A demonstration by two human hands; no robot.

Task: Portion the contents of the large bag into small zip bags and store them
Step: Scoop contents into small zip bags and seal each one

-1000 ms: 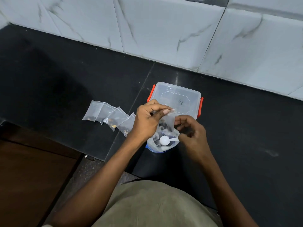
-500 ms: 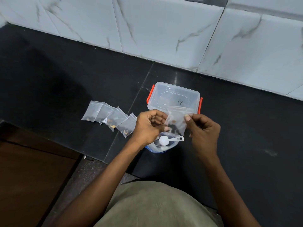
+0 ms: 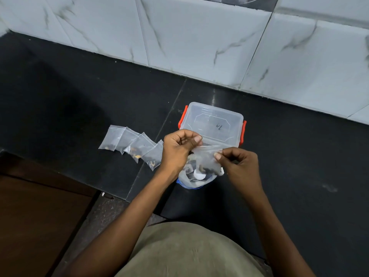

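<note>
At frame centre, the left hand (image 3: 177, 149) and right hand (image 3: 238, 166) each pinch the top edge of a small zip bag (image 3: 207, 158), grip closed on it, above the large bag (image 3: 196, 179) on the black worktop (image 3: 299, 166). Four filled bags (image 3: 132, 144) lie left.

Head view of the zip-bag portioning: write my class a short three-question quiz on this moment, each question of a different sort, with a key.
1. True or false: both hands pinch the top edge of one small zip bag.
2. How many filled small bags lie in the row left of the lidded box?
3. The white scoop sits: A) on the counter, B) in the large bag, C) in the box.

Key: 1 true, left hand and right hand; 2 four; 3 B.
</note>
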